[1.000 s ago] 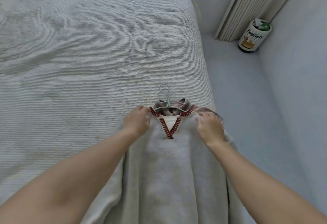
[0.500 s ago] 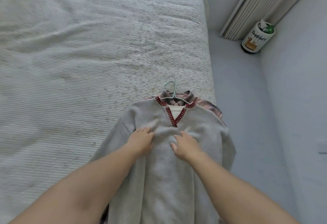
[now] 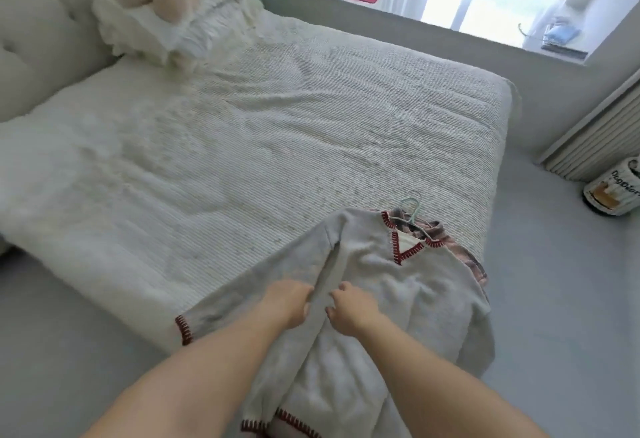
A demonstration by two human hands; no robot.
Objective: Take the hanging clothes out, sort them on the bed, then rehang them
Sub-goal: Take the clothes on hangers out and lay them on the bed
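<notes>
Head view, sweater: my grey knit sweater (image 3: 398, 285) with red-stitched trim lies front-up at the near right corner of the bed (image 3: 242, 146), its hem hanging over the edge toward me.
Head view, hanger: a pale hanger (image 3: 412, 207) sits in the neck, hook pointing up the bed; a plaid shirt (image 3: 464, 257) peeks out from underneath.
Head view, left grip: my left hand (image 3: 287, 302) rests on the sleeve by the side seam, fingers curled into the cloth; I judge it a light pinch.
Head view, right grip: my right hand (image 3: 349, 309) lies on the body just beside the seam, fingers bent; I cannot tell whether it pinches or only presses.
Handling: soft, limp, light, slightly clingy knit; it will sag and stretch if dragged by one point.
Where to hold: I would lift by the hanger's hook or both shoulders.
</notes>
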